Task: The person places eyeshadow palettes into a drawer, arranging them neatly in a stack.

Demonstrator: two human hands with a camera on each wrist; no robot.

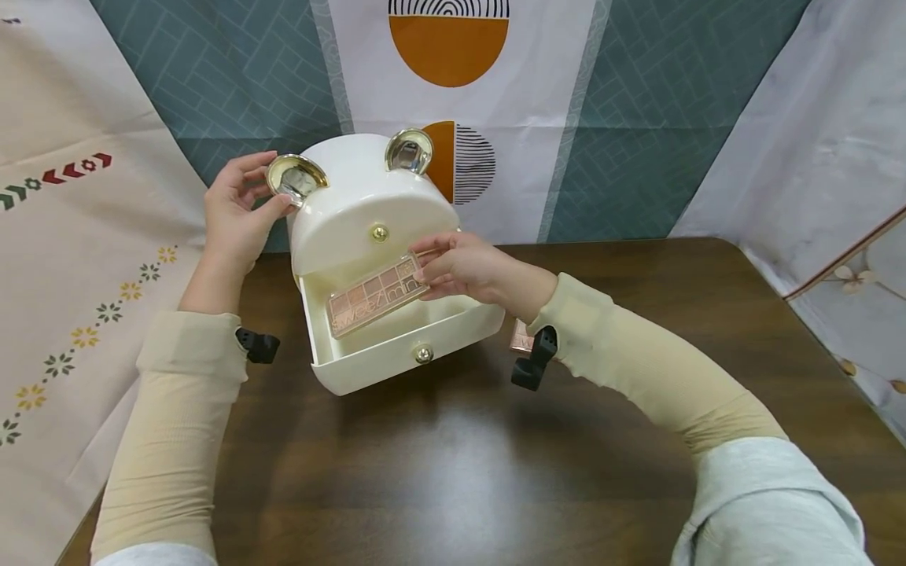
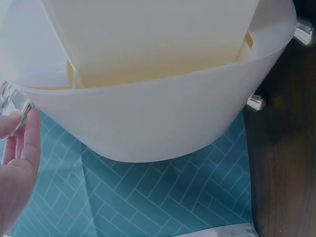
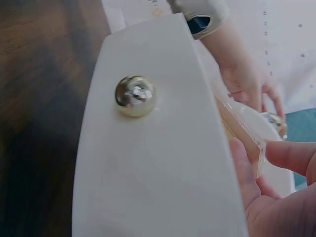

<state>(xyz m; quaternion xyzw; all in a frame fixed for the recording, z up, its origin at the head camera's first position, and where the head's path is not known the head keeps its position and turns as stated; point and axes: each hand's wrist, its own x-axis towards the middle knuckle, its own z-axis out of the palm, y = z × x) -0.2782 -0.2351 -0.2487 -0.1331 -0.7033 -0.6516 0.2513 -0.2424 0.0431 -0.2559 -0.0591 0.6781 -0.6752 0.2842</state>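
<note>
A cream storage box [image 1: 354, 169] stands on the table with its lower drawer [image 1: 375, 371] pulled out. My left hand [image 1: 244, 208] grips the round gold ear [image 1: 297, 179] at the box's upper left, thumb in front and fingers behind. In the right hand [image 1: 470, 271] is an eyeshadow palette [image 1: 375, 295] with a clear lid, pinched by its right end. The palette is tilted over the drawer opening; whether its lower edge touches the drawer is unclear. From the right wrist, the palette [image 3: 245, 131] shows between thumb and fingers, behind the drawer front [image 3: 148, 163].
A second gold ear [image 1: 409, 151] tops the box at right. Gold knobs sit on the upper drawer [image 1: 340, 240] and the lower one. A small pinkish item [image 1: 521, 336] lies on the wooden table [image 1: 453, 472], partly hidden by the right wrist. Patterned cloth [image 1: 248, 71] hangs behind.
</note>
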